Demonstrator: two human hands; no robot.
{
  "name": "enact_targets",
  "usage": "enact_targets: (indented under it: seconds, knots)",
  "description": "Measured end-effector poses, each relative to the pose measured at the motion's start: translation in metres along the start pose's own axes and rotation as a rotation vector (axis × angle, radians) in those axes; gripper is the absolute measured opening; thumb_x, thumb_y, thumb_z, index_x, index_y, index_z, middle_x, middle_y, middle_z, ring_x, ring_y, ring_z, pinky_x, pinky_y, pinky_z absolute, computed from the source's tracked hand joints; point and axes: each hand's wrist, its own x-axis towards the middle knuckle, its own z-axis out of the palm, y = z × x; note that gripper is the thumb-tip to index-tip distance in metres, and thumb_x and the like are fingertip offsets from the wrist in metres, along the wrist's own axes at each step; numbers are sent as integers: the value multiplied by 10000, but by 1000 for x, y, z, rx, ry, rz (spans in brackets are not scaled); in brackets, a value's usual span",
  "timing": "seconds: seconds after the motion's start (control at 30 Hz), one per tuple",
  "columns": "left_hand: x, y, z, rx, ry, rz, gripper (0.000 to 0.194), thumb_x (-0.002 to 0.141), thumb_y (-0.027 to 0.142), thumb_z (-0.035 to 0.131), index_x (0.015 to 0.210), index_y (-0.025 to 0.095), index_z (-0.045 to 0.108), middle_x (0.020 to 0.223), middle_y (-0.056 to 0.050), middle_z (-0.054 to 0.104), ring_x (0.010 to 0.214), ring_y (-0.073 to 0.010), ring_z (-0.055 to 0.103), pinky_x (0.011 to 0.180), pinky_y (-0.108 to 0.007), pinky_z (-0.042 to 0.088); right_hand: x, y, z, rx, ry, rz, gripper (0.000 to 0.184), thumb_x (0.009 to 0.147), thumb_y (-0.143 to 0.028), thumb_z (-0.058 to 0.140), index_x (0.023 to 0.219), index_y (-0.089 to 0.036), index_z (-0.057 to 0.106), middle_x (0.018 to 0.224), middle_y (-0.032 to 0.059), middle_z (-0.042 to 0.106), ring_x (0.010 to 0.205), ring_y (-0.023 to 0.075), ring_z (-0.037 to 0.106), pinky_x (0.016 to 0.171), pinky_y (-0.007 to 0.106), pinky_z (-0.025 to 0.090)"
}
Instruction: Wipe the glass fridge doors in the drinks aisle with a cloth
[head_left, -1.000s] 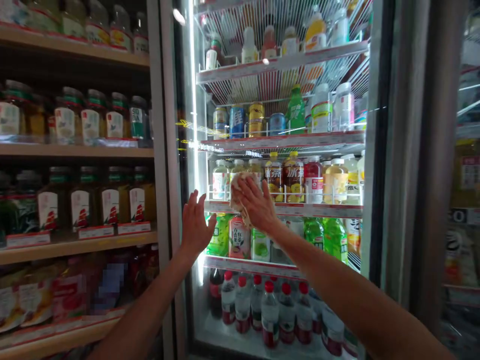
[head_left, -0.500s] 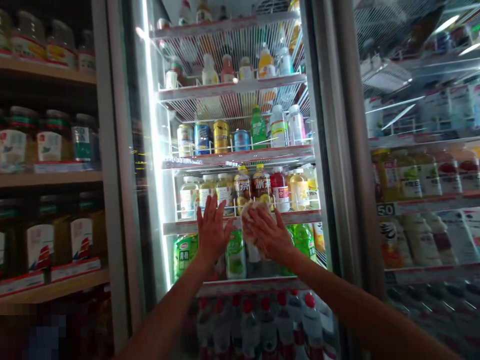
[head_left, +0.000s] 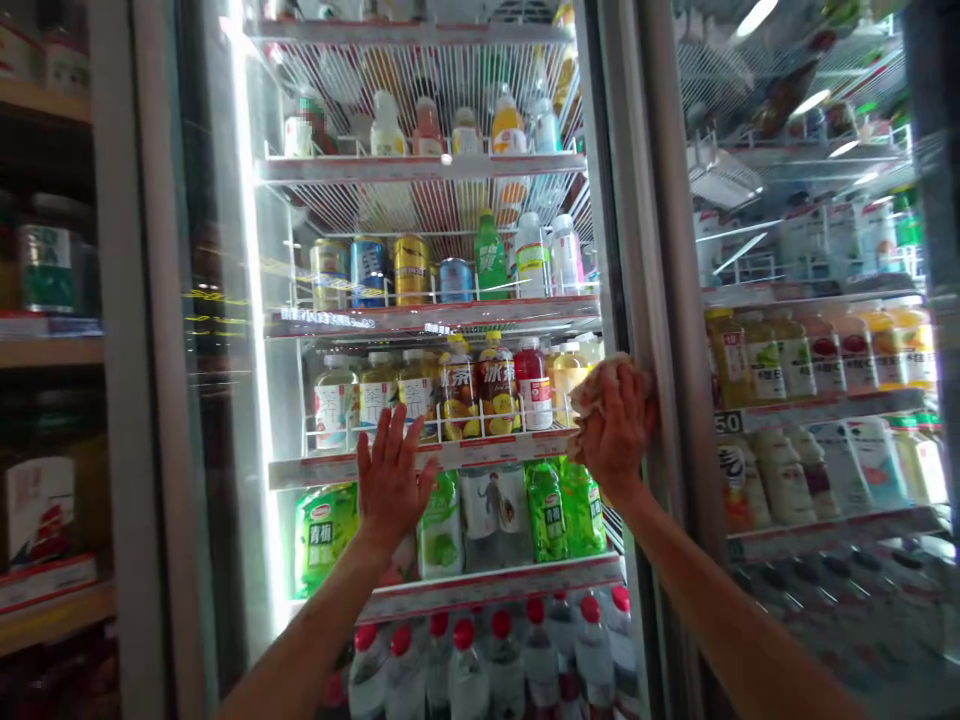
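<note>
A glass fridge door stands in front of me, lit from inside. My left hand lies flat on the glass with its fingers spread, at the height of the third shelf. My right hand presses a crumpled pale cloth against the door's right edge, next to the grey frame post. Behind the glass stand rows of drink bottles and cans on wire shelves.
A second fridge door with more bottles stands to the right. Wooden shelves with jars run along the left. Red-capped water bottles fill the fridge's lowest visible shelf.
My right hand has slid the cloth rightward across the glass to the door's right edge. My view has turned to the right, and my left hand stays flat on the glass.
</note>
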Motion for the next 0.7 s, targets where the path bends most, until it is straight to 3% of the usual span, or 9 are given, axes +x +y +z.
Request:
enact_targets:
  seconds: [0.07,0.17,0.27,0.47,0.6,0.7]
  knots:
    - [10,15,-2,-100,36,-25,599,844,271,489,1390,247,245,1467,-90,265,1375,-238,182,1120,-494,113,6,-26,10,64,-57,-63,605,879,-216,353,1435,-250,115,1464,74,283,1367,258,201,1077,565,208]
    - [32,46,-5,-374,46,31,562,870,227,425,1391,237,216,1456,-98,287,1350,-217,259,1087,-465,260,11,-69,23,206,-184,-223,630,889,-263,336,1440,-245,29,1478,60,248,1381,230,159,1107,515,199]
    - [49,75,2,-570,-13,84,522,898,251,338,1397,207,191,1447,-115,298,1330,-194,301,1051,-406,350,11,-87,23,398,-170,-167,574,904,-294,241,1439,-229,43,1471,45,264,1378,196,172,1117,472,221]
    - [71,105,32,-317,-14,132,530,873,307,393,1371,171,270,1403,-135,368,1340,-219,278,1090,-455,284,19,-64,-1,658,-201,-57,539,893,-240,143,1427,-174,124,1447,69,316,1345,170,273,1065,396,342]
    - [96,124,47,-144,-22,175,462,820,270,461,1270,170,433,1427,-107,337,1366,-255,201,1107,-479,226,50,-37,4,504,44,-7,521,894,-255,180,1410,-188,202,1417,101,353,1324,211,312,1060,458,306]
    - [107,124,51,-93,-45,229,403,832,266,442,1230,206,477,1430,-55,346,1369,-244,190,1112,-494,188,72,-19,17,294,95,-27,518,896,-285,206,1398,-163,243,1407,137,362,1309,242,332,1055,507,265]
